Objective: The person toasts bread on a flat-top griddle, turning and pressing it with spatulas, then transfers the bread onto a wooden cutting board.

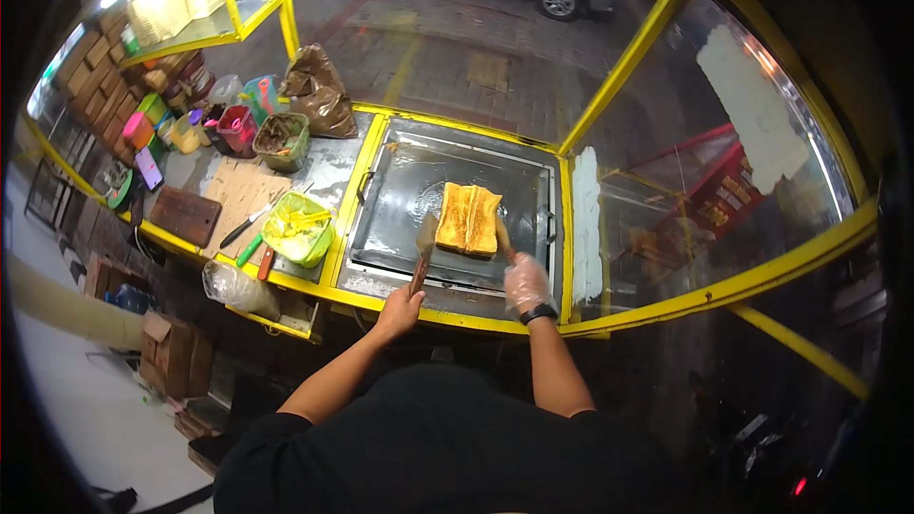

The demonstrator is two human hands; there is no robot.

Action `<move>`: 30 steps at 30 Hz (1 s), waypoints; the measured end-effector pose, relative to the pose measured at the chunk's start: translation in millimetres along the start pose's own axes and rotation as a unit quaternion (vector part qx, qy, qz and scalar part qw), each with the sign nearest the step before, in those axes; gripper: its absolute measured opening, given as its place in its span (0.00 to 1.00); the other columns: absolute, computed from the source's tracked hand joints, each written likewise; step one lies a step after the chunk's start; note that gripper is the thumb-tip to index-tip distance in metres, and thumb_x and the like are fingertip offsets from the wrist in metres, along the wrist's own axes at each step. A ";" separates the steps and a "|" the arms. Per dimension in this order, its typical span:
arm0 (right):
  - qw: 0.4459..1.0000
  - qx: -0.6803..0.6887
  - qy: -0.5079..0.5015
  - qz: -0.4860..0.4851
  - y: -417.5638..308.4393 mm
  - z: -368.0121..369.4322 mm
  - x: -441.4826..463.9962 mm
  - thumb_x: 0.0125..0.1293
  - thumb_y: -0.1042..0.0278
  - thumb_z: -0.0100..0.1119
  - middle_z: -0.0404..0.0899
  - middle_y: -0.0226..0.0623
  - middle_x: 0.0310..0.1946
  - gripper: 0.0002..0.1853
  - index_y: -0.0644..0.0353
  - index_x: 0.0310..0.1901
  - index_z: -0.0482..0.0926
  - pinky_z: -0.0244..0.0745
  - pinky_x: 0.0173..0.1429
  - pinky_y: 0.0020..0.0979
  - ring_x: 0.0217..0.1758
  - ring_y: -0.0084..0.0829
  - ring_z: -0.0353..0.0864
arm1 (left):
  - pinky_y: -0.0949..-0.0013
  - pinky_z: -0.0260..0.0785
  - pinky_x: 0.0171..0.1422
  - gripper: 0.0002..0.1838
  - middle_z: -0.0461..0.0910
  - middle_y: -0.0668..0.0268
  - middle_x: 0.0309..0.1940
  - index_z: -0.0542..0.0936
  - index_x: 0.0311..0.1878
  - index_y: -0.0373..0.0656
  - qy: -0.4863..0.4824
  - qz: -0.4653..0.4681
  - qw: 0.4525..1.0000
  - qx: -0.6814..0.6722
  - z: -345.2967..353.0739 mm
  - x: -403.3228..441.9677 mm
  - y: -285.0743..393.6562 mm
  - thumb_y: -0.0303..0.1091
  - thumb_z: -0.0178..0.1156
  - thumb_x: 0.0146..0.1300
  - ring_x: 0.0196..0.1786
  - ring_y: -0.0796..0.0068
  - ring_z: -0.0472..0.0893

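Observation:
Toasted bread (468,219), golden brown with a split down its middle, lies on the flat metal griddle (390,238). My left hand (400,309) is closed round the wooden handle of a spatula (426,236), whose blade is at the bread's left edge. On the other side, my right hand (526,284), in a clear plastic glove, grips a second spatula (505,241). That blade sits against the bread's right side, its tip partly hidden. I cannot tell whether either blade is under the bread.
Left of the griddle are a green tub (297,228) of yellow spread, knives (249,228), a brown cutting board (186,216) and several containers (238,128). A brown plastic bag (317,95) stands behind. Yellow frame bars (624,67) and clear panels border the stall.

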State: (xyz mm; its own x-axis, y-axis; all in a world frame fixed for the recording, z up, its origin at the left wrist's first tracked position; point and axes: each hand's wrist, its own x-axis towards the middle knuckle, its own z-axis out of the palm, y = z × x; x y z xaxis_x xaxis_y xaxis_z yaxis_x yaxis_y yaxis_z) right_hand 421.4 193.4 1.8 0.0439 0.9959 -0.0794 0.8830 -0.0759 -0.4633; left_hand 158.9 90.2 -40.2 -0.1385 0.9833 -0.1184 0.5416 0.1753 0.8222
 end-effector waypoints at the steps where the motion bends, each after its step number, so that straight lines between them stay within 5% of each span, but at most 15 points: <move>1: 1.000 -0.012 0.021 0.013 -5.1 -11.1 13.2 0.64 0.65 0.53 0.83 0.54 0.40 0.09 0.59 0.39 0.81 0.76 0.49 0.52 0.46 0.56 0.82 | 0.49 0.71 0.42 0.18 0.80 0.44 0.28 0.77 0.37 0.32 -0.005 -0.032 0.999 -0.035 0.1 -0.5 -8.6 0.42 0.58 0.68 0.34 0.44 0.81; 3: 0.998 -0.023 0.065 -0.005 -24.1 -31.9 41.1 0.64 0.66 0.53 0.83 0.53 0.39 0.09 0.59 0.36 0.82 0.77 0.50 0.50 0.46 0.54 0.82 | 0.53 0.71 0.37 0.18 0.78 0.49 0.23 0.77 0.36 0.32 -0.015 -0.092 0.990 -0.109 4.0 0.0 -28.7 0.42 0.58 0.69 0.28 0.51 0.79; 4: 0.996 -0.049 0.058 -0.040 -37.2 -43.6 56.4 0.64 0.66 0.52 0.84 0.53 0.40 0.10 0.59 0.38 0.83 0.77 0.50 0.49 0.46 0.54 0.82 | 0.61 0.68 0.31 0.18 0.74 0.59 0.19 0.76 0.34 0.35 -0.002 -0.096 0.987 -0.130 -0.8 -5.8 -21.7 0.43 0.59 0.69 0.23 0.66 0.75; 10: 0.962 -0.161 0.006 -0.220 -122.1 -27.1 157.2 0.65 0.68 0.47 0.84 0.51 0.41 0.15 0.60 0.37 0.87 0.79 0.51 0.45 0.47 0.50 0.85 | 0.67 0.65 0.29 0.16 0.71 0.69 0.18 0.77 0.33 0.38 -0.043 -0.126 0.963 -0.234 -21.9 -12.5 -29.2 0.43 0.58 0.70 0.23 0.78 0.71; 20: 0.909 -0.327 -0.041 -0.254 -219.4 30.8 224.8 0.58 0.71 0.61 0.86 0.49 0.43 0.09 0.61 0.38 0.87 0.81 0.49 0.40 0.48 0.46 0.86 | 0.60 0.69 0.37 0.20 0.75 0.58 0.22 0.77 0.34 0.33 -0.095 -0.102 0.972 -0.187 -49.0 7.2 -52.7 0.46 0.58 0.69 0.28 0.66 0.76; 22: 0.903 -0.326 -0.079 -0.269 -234.7 34.0 217.3 0.61 0.71 0.54 0.85 0.51 0.44 0.12 0.62 0.40 0.87 0.80 0.53 0.41 0.50 0.48 0.85 | 0.64 0.68 0.34 0.19 0.74 0.65 0.21 0.76 0.32 0.36 -0.109 -0.082 0.974 -0.183 -53.5 10.1 -58.9 0.45 0.59 0.69 0.26 0.73 0.74; 25: 0.887 -0.317 -0.122 -0.313 -234.7 46.1 209.5 0.62 0.72 0.52 0.84 0.53 0.42 0.12 0.63 0.38 0.86 0.79 0.54 0.42 0.50 0.50 0.84 | 0.62 0.68 0.35 0.19 0.75 0.62 0.21 0.77 0.33 0.35 -0.121 -0.080 0.973 -0.179 -57.7 17.1 -69.2 0.44 0.59 0.69 0.27 0.71 0.75; 30: 0.877 -0.315 -0.174 -0.317 -249.8 14.2 158.5 0.63 0.71 0.51 0.83 0.55 0.42 0.13 0.62 0.40 0.86 0.79 0.54 0.44 0.49 0.53 0.84 | 0.56 0.70 0.40 0.20 0.79 0.52 0.26 0.79 0.39 0.34 -0.141 -0.040 0.977 -0.156 -75.7 24.3 -75.3 0.46 0.57 0.69 0.32 0.56 0.80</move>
State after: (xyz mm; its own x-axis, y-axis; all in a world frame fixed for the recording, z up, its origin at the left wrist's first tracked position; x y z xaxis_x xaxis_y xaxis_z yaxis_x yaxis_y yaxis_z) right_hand 201.2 369.4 92.4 -0.5982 0.7440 -0.2976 0.7661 0.6399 0.0597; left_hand 51.9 97.2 -62.8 0.0875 0.9494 -0.3015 0.2531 0.2716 0.9285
